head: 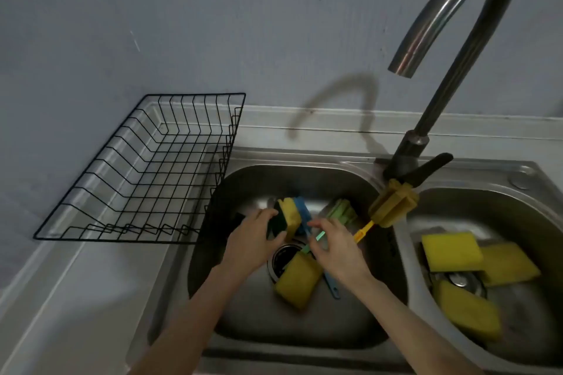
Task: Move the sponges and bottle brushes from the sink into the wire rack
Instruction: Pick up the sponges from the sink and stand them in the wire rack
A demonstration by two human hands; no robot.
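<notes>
My left hand (254, 239) grips a yellow sponge with a dark green scouring side (288, 216) in the left sink basin (304, 332). My right hand (333, 245) closes around the handles of the green bottle brush (341, 211) and the yellow bottle brush (393, 204), whose foam head leans on the divider. A blue bottle brush (304, 216) lies under my hands, its handle pointing toward me. Another yellow sponge (300, 280) rests by the drain. Three yellow sponges (451, 251) (508, 263) (469, 309) lie in the right basin. The black wire rack (143, 179) stands empty on the counter at left.
A tall curved steel faucet (447, 76) rises behind the divider, its lever (426, 169) pointing right. The grey wall is close behind the rack. Pale countertop (76, 298) stretches in front of the rack.
</notes>
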